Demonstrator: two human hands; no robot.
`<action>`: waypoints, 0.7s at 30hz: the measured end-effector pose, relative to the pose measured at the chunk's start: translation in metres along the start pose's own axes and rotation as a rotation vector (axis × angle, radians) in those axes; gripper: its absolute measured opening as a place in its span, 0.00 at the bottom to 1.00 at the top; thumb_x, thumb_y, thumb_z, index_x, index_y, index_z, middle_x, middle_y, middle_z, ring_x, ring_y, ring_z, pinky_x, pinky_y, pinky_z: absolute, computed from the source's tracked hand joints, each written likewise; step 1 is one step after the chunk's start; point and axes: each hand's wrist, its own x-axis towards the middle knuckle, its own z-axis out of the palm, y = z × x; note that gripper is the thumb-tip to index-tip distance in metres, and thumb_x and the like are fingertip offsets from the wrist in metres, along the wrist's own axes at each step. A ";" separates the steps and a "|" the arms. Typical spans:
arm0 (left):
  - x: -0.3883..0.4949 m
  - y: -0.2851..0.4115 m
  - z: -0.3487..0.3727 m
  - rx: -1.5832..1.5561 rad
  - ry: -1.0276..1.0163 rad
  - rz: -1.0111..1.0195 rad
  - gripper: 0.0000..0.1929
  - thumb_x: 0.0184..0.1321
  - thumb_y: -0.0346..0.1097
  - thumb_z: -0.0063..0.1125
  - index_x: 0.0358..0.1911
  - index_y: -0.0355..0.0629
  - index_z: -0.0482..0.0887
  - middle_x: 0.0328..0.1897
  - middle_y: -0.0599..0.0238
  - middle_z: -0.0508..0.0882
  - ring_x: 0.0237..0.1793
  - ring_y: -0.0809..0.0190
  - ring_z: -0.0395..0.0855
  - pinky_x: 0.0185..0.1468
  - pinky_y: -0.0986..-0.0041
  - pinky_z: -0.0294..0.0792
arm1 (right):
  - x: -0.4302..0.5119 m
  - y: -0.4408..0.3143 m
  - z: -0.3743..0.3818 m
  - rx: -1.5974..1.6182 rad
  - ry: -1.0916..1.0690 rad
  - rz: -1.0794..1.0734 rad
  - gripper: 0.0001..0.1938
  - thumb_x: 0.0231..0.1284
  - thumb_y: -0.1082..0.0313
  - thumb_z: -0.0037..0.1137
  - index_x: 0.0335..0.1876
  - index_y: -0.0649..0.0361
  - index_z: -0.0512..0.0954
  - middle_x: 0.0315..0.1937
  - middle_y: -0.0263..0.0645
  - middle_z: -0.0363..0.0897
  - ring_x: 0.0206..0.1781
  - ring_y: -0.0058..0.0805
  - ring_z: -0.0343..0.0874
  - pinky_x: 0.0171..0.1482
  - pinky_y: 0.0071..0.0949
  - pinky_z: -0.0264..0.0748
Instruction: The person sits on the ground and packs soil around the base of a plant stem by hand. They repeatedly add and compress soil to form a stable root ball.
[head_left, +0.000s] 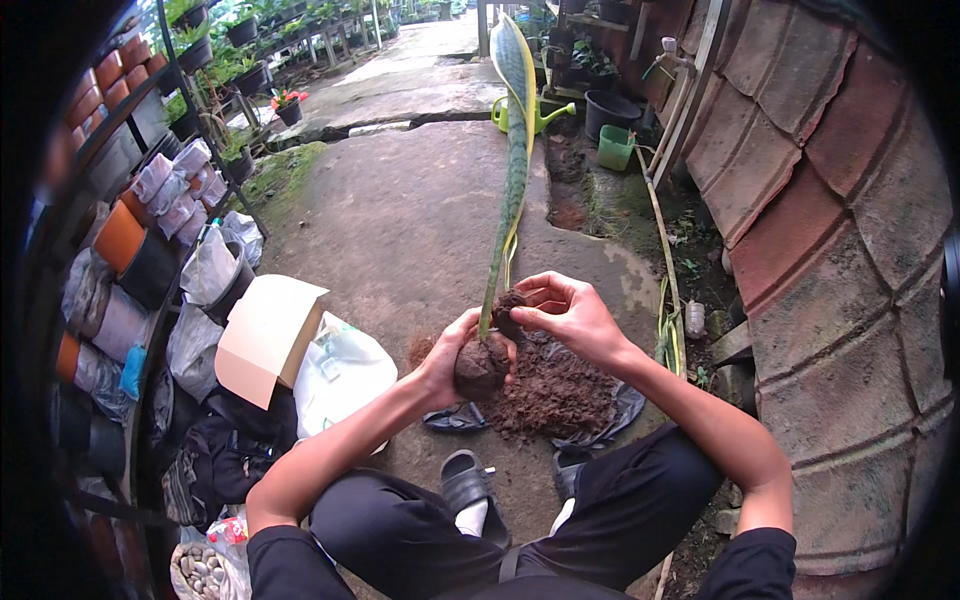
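Observation:
My left hand (457, 349) is closed around the dark root ball (481, 367) of a snake plant (515, 165), whose tall, yellow-edged leaf stands upright. Close beside it, my right hand (566, 311) pinches a dark clump of soil or moss (509, 306) between thumb and fingers. A thin yellow-edged leaf rises behind the clump; where its base lies is hidden. Beneath both hands, loose brown planting medium (555, 394) is heaped on a black plastic sheet (626, 411) on the ground.
Left of me are an open cardboard box (262, 337), a white plastic bag (341, 375), a black bag (217, 457) and shelves of wrapped pots (176, 187). Ahead stands a green watering can (517, 116). Roof tiles (832, 330) lean at right, beside more snake plant leaves (666, 330).

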 end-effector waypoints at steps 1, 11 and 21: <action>0.002 -0.002 -0.003 -0.005 -0.003 -0.003 0.22 0.73 0.55 0.37 0.48 0.45 0.77 0.31 0.57 0.84 0.29 0.56 0.84 0.38 0.63 0.80 | 0.001 0.002 0.000 -0.023 -0.010 -0.007 0.19 0.62 0.67 0.67 0.55 0.67 0.77 0.46 0.40 0.85 0.48 0.22 0.83 0.52 0.24 0.79; 0.011 -0.004 -0.010 -0.009 0.089 0.030 0.23 0.72 0.56 0.38 0.45 0.45 0.80 0.31 0.58 0.84 0.31 0.55 0.83 0.37 0.61 0.77 | -0.006 0.001 -0.003 0.007 -0.038 -0.007 0.16 0.63 0.63 0.65 0.50 0.67 0.82 0.41 0.42 0.87 0.45 0.25 0.85 0.49 0.25 0.83; 0.010 -0.007 -0.014 0.035 0.025 -0.022 0.23 0.71 0.56 0.39 0.48 0.44 0.80 0.32 0.56 0.84 0.32 0.53 0.82 0.39 0.61 0.76 | -0.008 0.001 -0.012 -0.064 -0.123 0.046 0.12 0.67 0.66 0.61 0.48 0.67 0.82 0.38 0.37 0.86 0.39 0.19 0.84 0.45 0.23 0.83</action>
